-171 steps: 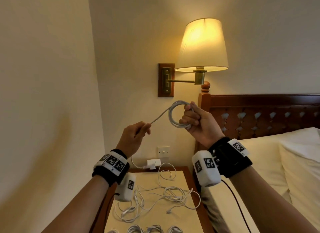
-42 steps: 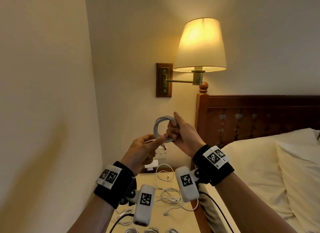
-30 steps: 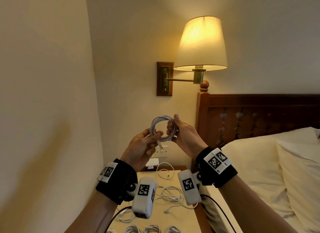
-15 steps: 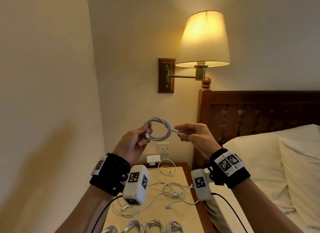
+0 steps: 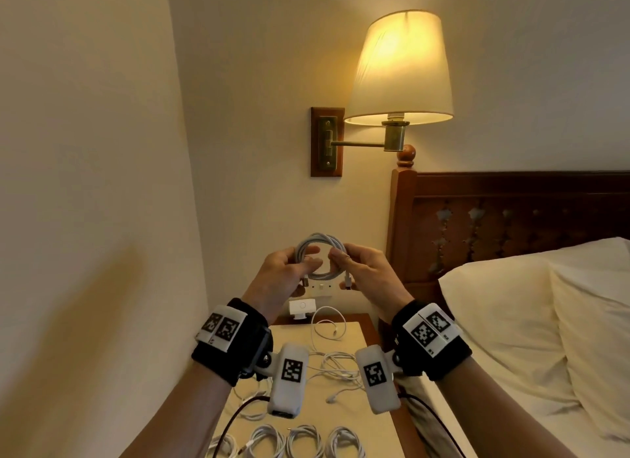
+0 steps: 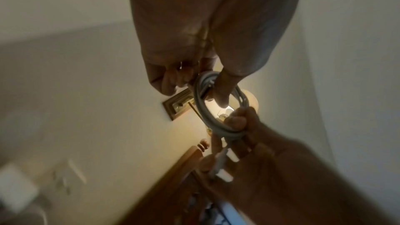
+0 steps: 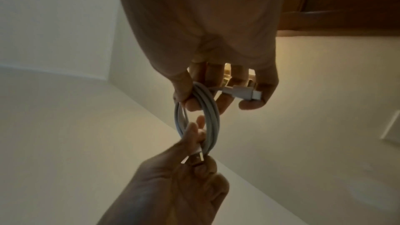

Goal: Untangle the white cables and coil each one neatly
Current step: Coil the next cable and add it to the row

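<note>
With both our left hand [image 5: 284, 273] and right hand [image 5: 366, 273] pinching one finished coil [image 5: 320, 258], four coils [image 5: 295, 442] lie at the worktop's [image 5: 351, 413] six o'clock, a tangle [image 5: 335, 365] remaining.

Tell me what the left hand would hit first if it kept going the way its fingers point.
Likely the right hand: the left hand faces it across the coiled white cable both grip. Depth is unclear.

4 coiled cables [image 5: 289, 442] cut by the head view's bottom edge
</note>
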A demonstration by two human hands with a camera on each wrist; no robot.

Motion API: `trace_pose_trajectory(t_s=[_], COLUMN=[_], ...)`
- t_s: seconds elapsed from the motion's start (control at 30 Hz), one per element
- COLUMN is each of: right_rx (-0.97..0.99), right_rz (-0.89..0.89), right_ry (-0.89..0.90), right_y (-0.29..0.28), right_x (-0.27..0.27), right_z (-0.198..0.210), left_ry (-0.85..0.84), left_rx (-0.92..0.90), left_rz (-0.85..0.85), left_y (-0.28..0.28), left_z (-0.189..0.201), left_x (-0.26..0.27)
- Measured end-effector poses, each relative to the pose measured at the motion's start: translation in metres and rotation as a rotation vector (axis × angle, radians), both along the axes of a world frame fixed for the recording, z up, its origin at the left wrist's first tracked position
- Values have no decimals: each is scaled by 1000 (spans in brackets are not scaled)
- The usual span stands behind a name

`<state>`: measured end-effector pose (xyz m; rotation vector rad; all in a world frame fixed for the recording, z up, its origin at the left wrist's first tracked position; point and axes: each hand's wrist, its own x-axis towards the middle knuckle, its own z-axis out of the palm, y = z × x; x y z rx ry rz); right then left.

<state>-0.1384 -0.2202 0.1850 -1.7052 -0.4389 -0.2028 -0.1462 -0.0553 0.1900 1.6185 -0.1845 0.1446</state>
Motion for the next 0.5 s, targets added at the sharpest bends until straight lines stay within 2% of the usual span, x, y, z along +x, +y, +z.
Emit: trace_pose_trajectory(t_s=[0.07, 0.17, 0.33, 0.43, 0.5], right_rx=[67, 102, 100, 221, 208], right_rz=[-5, -17, -62, -74, -70], right_ry=[30, 42, 88, 161, 163], right_y=[3, 5, 0, -2, -5], right_x=[-1, -2, 0, 0, 0], right_z=[2, 2, 5, 8, 8], left_ry=[-159, -297, -380, -310, -284], left_rx=[202, 303, 390, 324, 284], left_rz=[68, 119, 168, 96, 92], left_y=[1, 5, 10, 14, 18], left_z=[0, -3, -7, -1, 1], left_x=[1, 2, -5, -5, -5])
